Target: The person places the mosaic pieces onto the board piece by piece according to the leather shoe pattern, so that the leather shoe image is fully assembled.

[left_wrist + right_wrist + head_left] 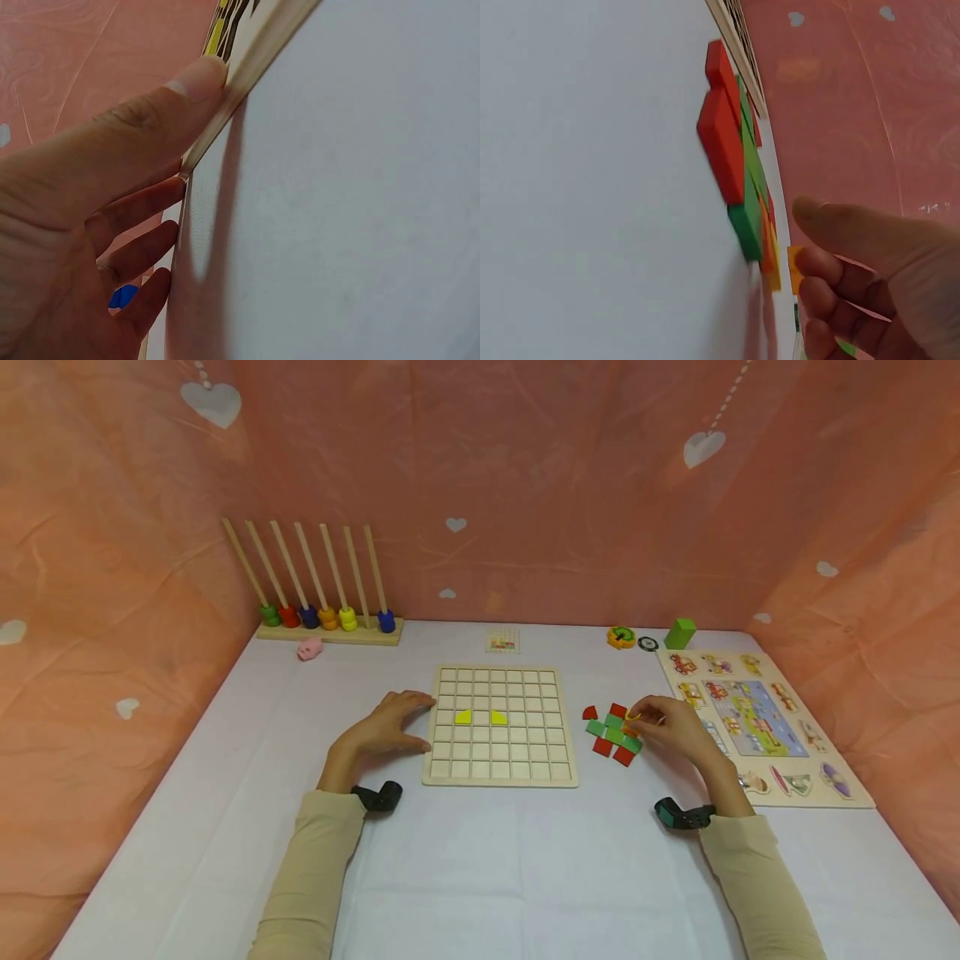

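My left hand (386, 724) rests at the left edge of a wooden grid board (500, 783), thumb and fingers spread along its frame. In the left wrist view the thumb (199, 79) lies against the board's rim (240, 82). Two yellow quarter-round pieces (463, 717) sit in the board's squares. My right hand (667, 727) reaches over a cluster of green pieces (614, 735) and red pieces (602, 747), with orange and yellow pieces (775, 262) by its fingertips. A gap shows between right thumb (817, 214) and forefinger (817, 264); the lower fingers curl.
At the back left stands a peg rack (330, 633) with coloured beads, a pink pig (310, 649) before it. A small pattern card (502, 641) lies behind the board. Back right are an orange toy (621, 637), a round chip (648, 644), a green block (680, 633) and a picture puzzle (810, 798).
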Action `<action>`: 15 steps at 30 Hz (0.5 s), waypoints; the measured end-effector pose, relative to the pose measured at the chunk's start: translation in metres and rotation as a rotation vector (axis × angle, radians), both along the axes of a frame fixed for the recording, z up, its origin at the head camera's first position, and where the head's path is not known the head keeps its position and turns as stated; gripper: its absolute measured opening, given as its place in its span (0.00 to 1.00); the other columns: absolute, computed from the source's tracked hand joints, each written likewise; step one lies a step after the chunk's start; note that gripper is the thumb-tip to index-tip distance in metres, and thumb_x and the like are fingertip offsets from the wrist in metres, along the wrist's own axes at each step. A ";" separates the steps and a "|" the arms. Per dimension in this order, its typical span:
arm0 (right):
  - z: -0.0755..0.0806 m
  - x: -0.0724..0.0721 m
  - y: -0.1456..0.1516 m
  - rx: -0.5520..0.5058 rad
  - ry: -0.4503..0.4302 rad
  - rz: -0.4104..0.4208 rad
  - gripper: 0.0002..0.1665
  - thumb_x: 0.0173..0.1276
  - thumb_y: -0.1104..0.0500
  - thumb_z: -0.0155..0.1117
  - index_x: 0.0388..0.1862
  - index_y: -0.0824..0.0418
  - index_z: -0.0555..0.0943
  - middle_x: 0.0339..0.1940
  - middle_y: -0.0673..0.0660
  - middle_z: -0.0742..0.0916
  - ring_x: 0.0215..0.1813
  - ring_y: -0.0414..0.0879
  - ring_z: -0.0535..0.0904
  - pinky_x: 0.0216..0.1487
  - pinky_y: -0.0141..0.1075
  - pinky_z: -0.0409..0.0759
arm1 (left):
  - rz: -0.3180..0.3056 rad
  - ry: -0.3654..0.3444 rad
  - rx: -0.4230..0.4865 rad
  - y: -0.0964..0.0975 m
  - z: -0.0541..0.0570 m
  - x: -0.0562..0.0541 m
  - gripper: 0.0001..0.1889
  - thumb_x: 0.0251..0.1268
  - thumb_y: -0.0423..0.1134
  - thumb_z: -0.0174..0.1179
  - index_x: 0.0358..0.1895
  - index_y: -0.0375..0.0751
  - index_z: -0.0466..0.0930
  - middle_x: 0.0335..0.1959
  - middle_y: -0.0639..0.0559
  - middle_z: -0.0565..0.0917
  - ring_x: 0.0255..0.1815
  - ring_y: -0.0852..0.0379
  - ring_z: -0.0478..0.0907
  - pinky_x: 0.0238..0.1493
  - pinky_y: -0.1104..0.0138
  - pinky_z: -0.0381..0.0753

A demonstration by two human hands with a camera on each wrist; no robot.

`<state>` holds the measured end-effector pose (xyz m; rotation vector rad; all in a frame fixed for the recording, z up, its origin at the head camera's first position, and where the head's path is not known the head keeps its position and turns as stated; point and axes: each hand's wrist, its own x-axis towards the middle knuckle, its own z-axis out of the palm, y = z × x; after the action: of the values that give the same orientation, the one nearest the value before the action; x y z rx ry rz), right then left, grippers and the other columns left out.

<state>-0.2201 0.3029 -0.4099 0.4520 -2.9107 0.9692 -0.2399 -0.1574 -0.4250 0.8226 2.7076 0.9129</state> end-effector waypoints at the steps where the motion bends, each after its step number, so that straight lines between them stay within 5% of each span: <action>1: -0.001 0.001 0.002 -0.002 -0.019 -0.010 0.10 0.60 0.60 0.67 0.37 0.65 0.81 0.29 0.55 0.82 0.32 0.47 0.73 0.33 0.28 0.72 | 0.002 -0.003 0.002 0.000 0.000 0.000 0.38 0.48 0.41 0.71 0.63 0.33 0.67 0.65 0.38 0.66 0.63 0.41 0.59 0.65 0.49 0.58; 6: -0.007 0.003 0.007 0.011 -0.086 -0.050 0.14 0.59 0.53 0.68 0.36 0.63 0.80 0.27 0.53 0.82 0.31 0.46 0.72 0.31 0.30 0.72 | 0.003 -0.003 0.003 0.000 0.002 0.001 0.38 0.48 0.42 0.71 0.63 0.33 0.67 0.65 0.37 0.66 0.64 0.40 0.59 0.65 0.49 0.58; 15: -0.010 0.004 0.004 0.035 -0.064 -0.056 0.15 0.59 0.54 0.68 0.39 0.63 0.80 0.28 0.54 0.81 0.31 0.46 0.72 0.32 0.30 0.71 | 0.011 -0.016 0.003 0.001 0.002 0.001 0.38 0.48 0.41 0.71 0.64 0.34 0.67 0.66 0.38 0.66 0.65 0.41 0.58 0.66 0.49 0.57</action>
<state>-0.2160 0.3074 -0.4201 0.3459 -2.9843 0.9436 -0.2387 -0.1565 -0.4235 0.7991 2.7002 0.9225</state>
